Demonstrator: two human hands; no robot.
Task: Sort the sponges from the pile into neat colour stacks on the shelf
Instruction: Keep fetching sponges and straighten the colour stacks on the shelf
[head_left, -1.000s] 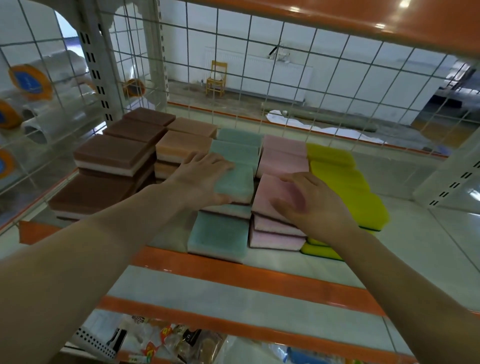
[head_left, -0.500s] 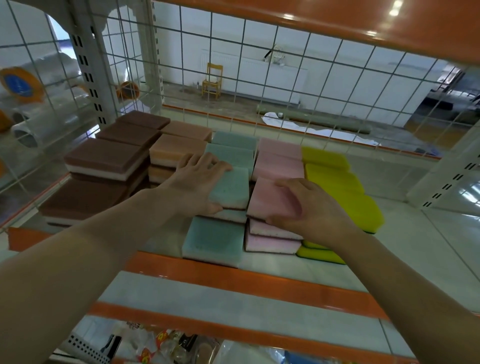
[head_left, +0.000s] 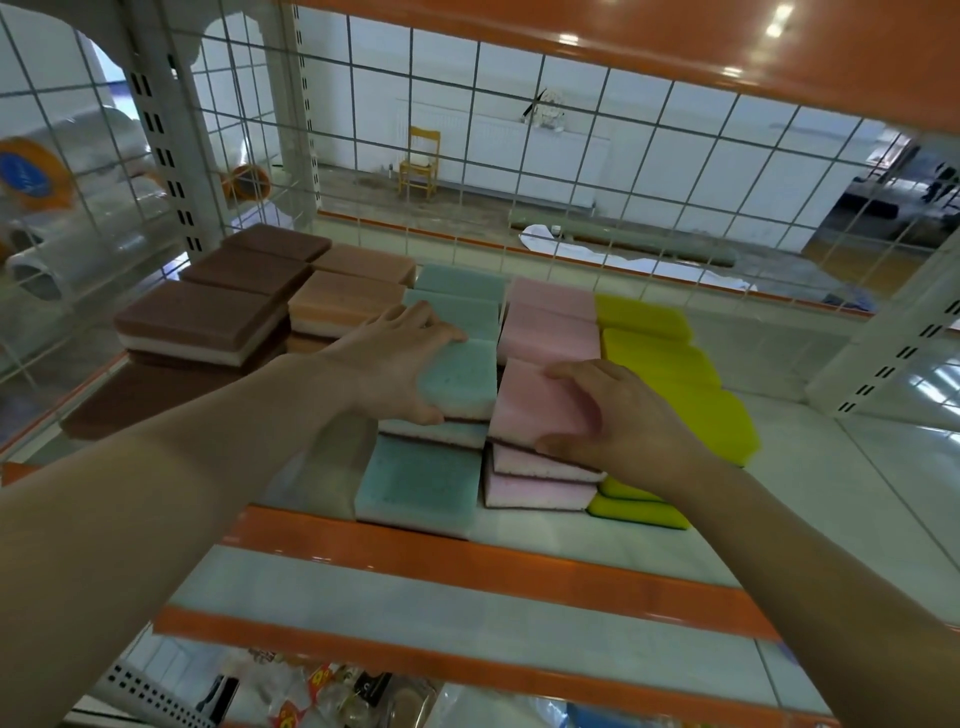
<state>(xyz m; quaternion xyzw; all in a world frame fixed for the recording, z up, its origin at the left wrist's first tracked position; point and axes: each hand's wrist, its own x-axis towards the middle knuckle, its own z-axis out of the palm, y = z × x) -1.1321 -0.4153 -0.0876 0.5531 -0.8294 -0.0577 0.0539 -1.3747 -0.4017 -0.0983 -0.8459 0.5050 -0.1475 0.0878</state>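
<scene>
On the shelf (head_left: 545, 525), the left hand (head_left: 387, 364) grips the top teal sponge (head_left: 460, 376) and the right hand (head_left: 618, 415) grips the top pink sponge (head_left: 540, 402), whose skewed front stacks could slide apart if pushed unevenly.

Yellow wooden chair (head_left: 418, 162) beyond the wire grid (head_left: 571, 171); clear plastic rolls (head_left: 78, 218) far left.

Hands (head_left: 395, 358) on teal, pink sponges (head_left: 540, 400)
</scene>
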